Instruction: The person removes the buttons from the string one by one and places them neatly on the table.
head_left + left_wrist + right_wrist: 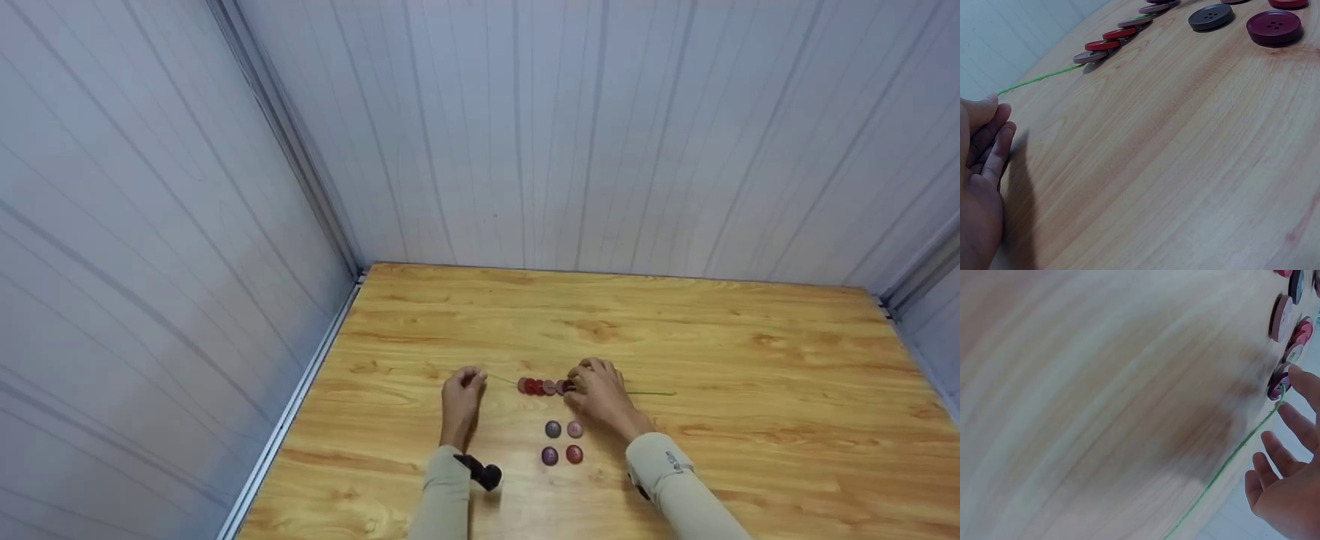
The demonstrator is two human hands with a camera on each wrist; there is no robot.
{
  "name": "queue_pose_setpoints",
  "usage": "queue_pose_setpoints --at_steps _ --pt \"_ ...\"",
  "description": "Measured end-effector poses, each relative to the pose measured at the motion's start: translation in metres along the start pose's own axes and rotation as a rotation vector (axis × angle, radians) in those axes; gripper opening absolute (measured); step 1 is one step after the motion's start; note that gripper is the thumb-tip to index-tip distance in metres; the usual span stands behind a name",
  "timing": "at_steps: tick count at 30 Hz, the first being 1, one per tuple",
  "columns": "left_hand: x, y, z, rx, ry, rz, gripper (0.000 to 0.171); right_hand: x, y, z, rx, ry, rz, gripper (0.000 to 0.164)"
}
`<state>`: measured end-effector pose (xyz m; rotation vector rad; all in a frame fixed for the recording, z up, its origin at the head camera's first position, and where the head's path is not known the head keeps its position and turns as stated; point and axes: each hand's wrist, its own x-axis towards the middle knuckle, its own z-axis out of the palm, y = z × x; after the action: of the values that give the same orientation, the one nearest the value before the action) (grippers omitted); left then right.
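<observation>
A green string (1039, 80) runs through an overlapping row of red, pinkish and dark purple buttons (540, 387) on the table. My left hand (460, 397) pinches one end of the string between thumb and forefinger, left of the row. The string stretches nearly straight from there to the first button. At the row's right end, my right hand (604, 394) holds a dark purple button (1275, 389) by its edge with thumb and forefinger; its other fingers are spread. From this button the string's other length (1230, 461) trails to the right.
Nearer the person lie separate buttons in two short rows: a grey one (553, 429) and a pink one (574, 429), then a purple one (550, 456) and a red one (574, 454). Pale panel walls (525, 150) bound the wooden table (750, 450).
</observation>
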<state>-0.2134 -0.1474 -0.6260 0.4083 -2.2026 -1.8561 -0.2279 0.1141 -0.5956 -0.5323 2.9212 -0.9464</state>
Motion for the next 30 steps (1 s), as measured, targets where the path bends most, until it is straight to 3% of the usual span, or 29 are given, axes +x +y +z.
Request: queue_pose_setpoints --at_steps 7,15,30 --pt "-0.003 0.0 -0.001 -0.021 -0.033 -0.038 0.01 0.003 0.002 0.006 -0.034 0.024 -0.03 0.025" --pt "0.0 0.0 -0.001 -0.003 -0.01 -0.021 0.009 0.002 0.006 0.008 0.037 0.039 -0.009 0.018" --pt "-0.001 0.001 -0.001 -0.024 -0.01 -0.01 0.01 -0.012 0.028 -0.009 0.105 0.086 0.045 0.018"
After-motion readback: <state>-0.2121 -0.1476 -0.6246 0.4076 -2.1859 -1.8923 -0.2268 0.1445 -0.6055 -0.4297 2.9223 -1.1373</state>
